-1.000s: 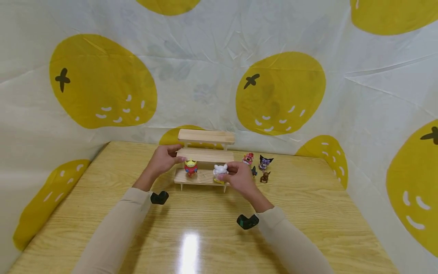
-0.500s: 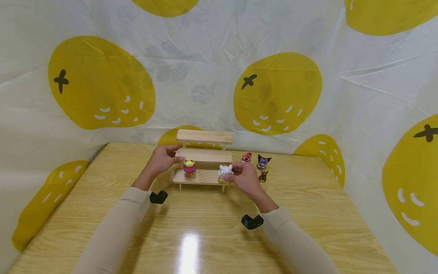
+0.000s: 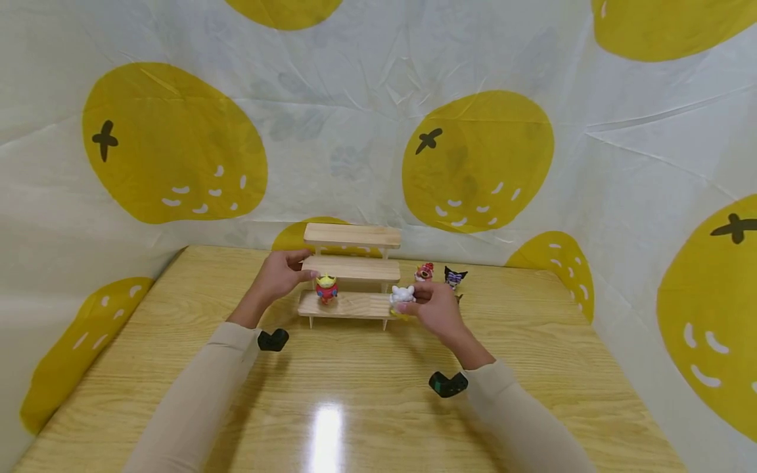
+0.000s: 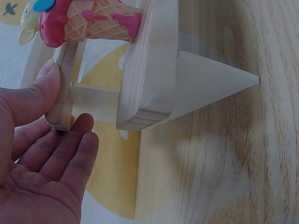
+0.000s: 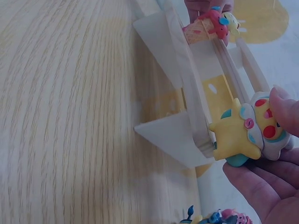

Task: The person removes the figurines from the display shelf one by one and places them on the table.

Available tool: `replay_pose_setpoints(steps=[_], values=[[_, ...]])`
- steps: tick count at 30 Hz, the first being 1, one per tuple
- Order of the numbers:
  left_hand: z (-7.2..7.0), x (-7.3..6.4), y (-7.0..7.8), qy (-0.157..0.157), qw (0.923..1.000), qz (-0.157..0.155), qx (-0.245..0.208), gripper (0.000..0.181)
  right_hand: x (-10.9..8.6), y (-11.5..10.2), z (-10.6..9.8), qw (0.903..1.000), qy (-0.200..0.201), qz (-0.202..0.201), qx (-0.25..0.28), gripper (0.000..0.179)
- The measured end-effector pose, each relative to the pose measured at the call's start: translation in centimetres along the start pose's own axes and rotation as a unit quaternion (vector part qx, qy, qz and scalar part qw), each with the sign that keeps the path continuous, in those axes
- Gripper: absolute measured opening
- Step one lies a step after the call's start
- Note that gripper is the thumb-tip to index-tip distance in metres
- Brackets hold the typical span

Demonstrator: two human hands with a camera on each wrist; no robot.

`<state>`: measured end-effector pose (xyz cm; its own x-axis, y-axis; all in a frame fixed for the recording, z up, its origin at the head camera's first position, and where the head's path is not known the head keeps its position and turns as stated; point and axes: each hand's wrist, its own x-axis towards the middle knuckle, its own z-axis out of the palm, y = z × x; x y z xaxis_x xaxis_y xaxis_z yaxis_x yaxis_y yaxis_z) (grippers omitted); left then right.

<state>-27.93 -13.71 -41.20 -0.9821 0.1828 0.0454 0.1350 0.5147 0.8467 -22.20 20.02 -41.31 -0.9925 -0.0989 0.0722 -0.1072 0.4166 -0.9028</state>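
Observation:
A three-tier wooden display stand [image 3: 355,268] stands on the table near the back. My left hand [image 3: 278,272] grips the left end of its middle shelf, thumb on top and fingers at the edge below, as the left wrist view [image 4: 46,154] shows. My right hand [image 3: 440,310] pinches a figurine [image 5: 236,135] by its white hood at the right end of the bottom shelf. The figurine has a yellow body and red cheeks; its feet overlap the shelf end in the right wrist view. A red figurine [image 3: 326,290] with a waffle-cone base [image 4: 100,21] stands on the bottom shelf's left part.
Right of the stand, a red-and-pink figurine [image 3: 424,272] and a black-eared purple figurine [image 3: 454,277] stand on the wooden table [image 3: 532,368]; others are partly behind my right hand. A white cloth with yellow fruit prints [image 3: 331,131] hangs behind and at both sides.
My right hand has moved to the right with the hooded figurine, from over the bottom shelf to its right end. The left hand keeps its grip on the stand.

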Motion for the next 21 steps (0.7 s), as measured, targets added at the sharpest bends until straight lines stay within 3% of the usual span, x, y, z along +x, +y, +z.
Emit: replay_pose_setpoints(steps=[7, 21], values=[[0.0, 0.1, -0.2, 0.001, 1.0, 0.003, -0.003, 0.064, -0.2, 0.3, -0.5, 0.9999, -0.001, -0.009, 0.013, 0.03], [0.1, 0.0, -0.1, -0.002, 1.0, -0.001, -0.001, 0.065, -0.1, 0.9, -1.6, 0.9999, 0.004, 0.009, -0.006, 0.033]])
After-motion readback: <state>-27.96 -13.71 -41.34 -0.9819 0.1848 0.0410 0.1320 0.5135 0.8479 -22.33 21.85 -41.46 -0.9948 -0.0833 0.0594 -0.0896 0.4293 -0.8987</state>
